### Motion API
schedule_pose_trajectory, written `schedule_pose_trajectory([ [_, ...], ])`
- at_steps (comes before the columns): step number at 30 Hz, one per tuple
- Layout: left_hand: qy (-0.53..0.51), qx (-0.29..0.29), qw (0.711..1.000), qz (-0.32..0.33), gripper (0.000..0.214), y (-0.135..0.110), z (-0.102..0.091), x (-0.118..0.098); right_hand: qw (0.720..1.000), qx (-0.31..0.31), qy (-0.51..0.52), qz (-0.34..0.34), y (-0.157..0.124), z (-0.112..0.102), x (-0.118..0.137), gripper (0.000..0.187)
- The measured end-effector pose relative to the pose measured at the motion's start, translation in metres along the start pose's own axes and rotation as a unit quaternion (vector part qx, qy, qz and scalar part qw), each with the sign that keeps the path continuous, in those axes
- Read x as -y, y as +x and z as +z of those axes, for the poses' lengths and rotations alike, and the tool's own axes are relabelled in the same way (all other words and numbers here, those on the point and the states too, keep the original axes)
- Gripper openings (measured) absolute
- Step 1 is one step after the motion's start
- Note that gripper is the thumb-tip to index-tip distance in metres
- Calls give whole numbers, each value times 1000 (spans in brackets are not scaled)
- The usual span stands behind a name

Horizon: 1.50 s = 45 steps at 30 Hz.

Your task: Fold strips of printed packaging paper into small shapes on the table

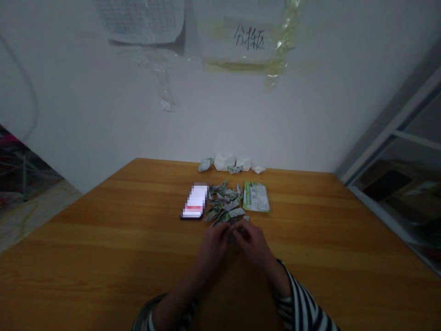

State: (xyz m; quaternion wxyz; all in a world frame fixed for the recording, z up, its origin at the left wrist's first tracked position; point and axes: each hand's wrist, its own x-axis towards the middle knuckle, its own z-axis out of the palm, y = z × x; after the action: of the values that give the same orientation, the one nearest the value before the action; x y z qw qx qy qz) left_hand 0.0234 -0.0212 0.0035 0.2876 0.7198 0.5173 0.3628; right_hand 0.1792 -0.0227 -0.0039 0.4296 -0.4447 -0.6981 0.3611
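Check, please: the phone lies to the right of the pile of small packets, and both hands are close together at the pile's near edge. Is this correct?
Not quite: the head view shows the phone to the left of the pile of small packets. The left hand and right hand are close together at its near edge.

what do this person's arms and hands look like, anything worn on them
The left hand and right hand wear no gloves. The left sleeve and right sleeve are striped black and white; dim light hides finer detail.
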Motion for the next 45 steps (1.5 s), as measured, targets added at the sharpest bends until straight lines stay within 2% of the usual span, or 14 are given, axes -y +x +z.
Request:
schedule_pose_trajectory([
  [8,-49,-28,998,-16,29,0,4,-3,998,-53,25,16,-4,12,-3,21],
  [12,-71,-50,996,-28,32,0,6,-6,996,-79,42,2,-5,14,-5,22],
  [16,-107,-77,990,-38,30,1,5,-8,986,-123,106,24,-5,16,-5,25],
  [19,-115,-113,986,-46,28,2,3,-4,975,-121,179,52,-3,16,-4,28],
  [22,-131,-154,977,-66,30,5,1,5,974,-104,195,48,-2,14,-1,29],
  [28,-175,-198,957,-116,36,6,-3,11,990,-114,75,-30,-4,8,3,19],
  [34,-145,-202,964,-91,30,3,-2,6,995,-66,14,-74,-6,7,-3,13],
  [40,-73,-181,980,-46,25,0,-3,-2,989,-61,-104,-88,-7,5,1,21],
  [45,-48,-181,981,-41,23,-2,-5,-7,979,-44,-159,-117,-7,3,1,37],
])
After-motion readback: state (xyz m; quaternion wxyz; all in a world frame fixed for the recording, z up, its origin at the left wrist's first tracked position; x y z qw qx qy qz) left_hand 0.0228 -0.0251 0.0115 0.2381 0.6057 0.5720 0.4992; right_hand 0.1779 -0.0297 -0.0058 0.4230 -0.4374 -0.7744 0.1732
